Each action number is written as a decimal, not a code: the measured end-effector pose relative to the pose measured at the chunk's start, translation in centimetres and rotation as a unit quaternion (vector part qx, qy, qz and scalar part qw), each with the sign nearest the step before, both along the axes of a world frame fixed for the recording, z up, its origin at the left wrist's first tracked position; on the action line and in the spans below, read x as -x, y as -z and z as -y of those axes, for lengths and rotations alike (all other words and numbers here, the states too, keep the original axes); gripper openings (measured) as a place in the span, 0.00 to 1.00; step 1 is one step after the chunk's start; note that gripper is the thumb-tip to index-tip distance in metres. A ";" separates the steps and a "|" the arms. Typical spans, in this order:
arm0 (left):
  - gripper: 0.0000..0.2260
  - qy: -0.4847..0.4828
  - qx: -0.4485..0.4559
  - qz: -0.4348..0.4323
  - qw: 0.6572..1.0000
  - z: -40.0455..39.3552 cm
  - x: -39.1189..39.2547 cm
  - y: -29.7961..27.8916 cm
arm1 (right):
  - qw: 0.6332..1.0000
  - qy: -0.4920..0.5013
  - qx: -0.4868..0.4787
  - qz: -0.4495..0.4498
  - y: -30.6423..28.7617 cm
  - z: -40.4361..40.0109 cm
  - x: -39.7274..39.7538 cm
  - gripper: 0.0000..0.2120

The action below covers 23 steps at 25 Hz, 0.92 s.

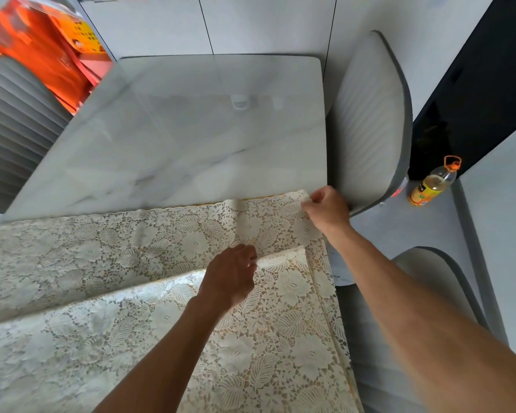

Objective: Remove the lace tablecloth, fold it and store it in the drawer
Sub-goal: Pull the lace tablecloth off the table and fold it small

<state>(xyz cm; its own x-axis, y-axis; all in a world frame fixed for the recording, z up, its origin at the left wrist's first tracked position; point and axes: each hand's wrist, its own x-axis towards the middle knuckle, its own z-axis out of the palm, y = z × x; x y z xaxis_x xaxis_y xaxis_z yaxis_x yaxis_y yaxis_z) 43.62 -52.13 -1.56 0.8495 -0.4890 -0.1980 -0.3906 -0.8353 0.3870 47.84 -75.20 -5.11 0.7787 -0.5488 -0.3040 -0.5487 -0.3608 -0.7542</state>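
The cream lace tablecloth (137, 248) lies in layered folds over the near half of the white marble table (209, 138). My right hand (325, 208) pinches the cloth's far right corner at the table's right edge. Nearer to me, my left hand (231, 274) grips the edge of an upper folded layer close to that layer's right corner. The far half of the table is bare. No drawer is in view.
A grey padded chair (373, 126) stands against the table's right side, and a second chair (426, 281) is nearer on the right. A yellow bottle (434, 183) stands on the floor beyond. Orange boxes (39, 46) and a ribbed grey chair back (9, 129) are at the far left.
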 end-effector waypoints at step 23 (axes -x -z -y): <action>0.06 0.134 0.287 -0.087 0.945 -14.7 6.8 -26.6 | 0.909 -0.375 -0.124 0.131 -27.1 -18.4 17.5 0.08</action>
